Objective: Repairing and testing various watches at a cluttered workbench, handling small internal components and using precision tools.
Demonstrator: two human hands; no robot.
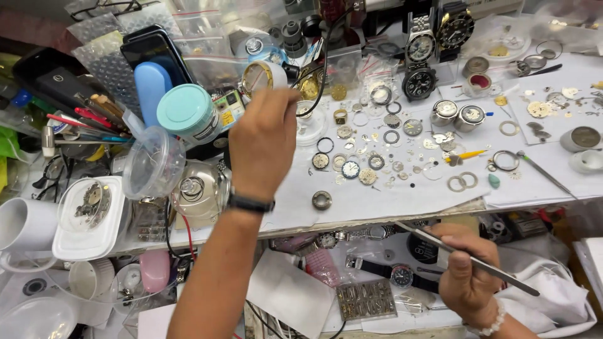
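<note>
The left hand (pixel 262 147) pinches a round gold-rimmed, white-banded loupe (pixel 262 76); the right hand (pixel 463 271) grips long, slim steel tweezers (pixel 468 257).

- Workbench (pixel 402 210), topped with white paper sheets, front edge running left to right.
- Centre: scattered watch dials, rings and gears (pixel 370 157).
- Back edge: three wristwatches (pixel 419 81), upright.
- Right side: two watch cases (pixel 457 114), loose rings (pixel 461 182), a probe tool (pixel 545 174).
- Left end: teal-lidded jar (pixel 185 112), clear plastic tub (pixel 152 164), white tray (pixel 88 220).
</note>
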